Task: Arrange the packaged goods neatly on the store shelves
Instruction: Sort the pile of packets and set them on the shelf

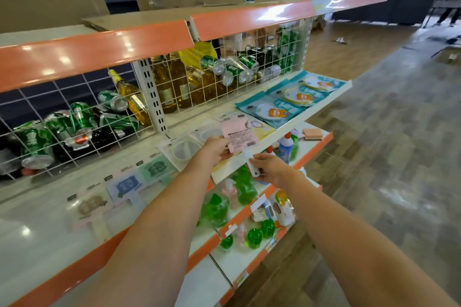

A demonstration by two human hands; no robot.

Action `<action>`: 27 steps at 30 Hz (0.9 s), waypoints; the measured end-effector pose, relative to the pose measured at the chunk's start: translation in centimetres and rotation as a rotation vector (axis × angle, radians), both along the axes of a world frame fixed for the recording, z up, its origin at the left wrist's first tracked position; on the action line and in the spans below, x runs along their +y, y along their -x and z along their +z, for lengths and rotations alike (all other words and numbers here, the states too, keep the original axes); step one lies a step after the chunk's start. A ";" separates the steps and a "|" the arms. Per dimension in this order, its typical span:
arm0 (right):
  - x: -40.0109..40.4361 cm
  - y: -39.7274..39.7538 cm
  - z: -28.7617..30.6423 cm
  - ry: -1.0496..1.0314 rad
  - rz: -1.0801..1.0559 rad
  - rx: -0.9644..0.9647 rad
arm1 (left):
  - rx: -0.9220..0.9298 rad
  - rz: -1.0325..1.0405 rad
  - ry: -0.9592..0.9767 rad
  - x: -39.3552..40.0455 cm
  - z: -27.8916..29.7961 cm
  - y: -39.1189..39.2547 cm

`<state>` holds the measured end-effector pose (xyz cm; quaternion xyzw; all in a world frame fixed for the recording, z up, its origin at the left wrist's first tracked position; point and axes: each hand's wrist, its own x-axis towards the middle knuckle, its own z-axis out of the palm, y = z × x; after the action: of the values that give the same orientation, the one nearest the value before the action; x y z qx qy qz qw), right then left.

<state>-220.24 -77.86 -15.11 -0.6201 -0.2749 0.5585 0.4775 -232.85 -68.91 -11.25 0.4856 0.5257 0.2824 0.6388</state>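
Left hand (216, 151) gripping pink packet (240, 133), label unreadable

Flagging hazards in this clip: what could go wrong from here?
The pink package, pinched by the left hand and steadied at its white handle by the right hand, is held over the shelf edge; a slip could drop it onto the bottles below. Setting it down may disturb the yellow package.

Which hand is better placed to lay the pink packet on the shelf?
Left. The left hand already pinches the pink packet just above the white shelf, beside the yellow packet. The right hand is busy holding a white handle.
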 end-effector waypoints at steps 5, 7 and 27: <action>0.3 1.3 1.3 0.016 -0.013 -0.144 | 0.029 0.005 -0.049 0.4 0.3 0.5; 0.6 1.9 1.4 0.012 -0.012 -0.227 | 0.029 0.033 -0.055 0.3 0.5 0.6; 0.5 3.6 3.9 -0.059 0.049 -0.036 | 0.077 0.073 -0.013 0.3 1.8 1.2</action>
<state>-223.87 -77.38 -11.20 -0.6087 -0.3150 0.5504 0.4768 -234.03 -68.63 -9.41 0.4809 0.5655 0.2901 0.6040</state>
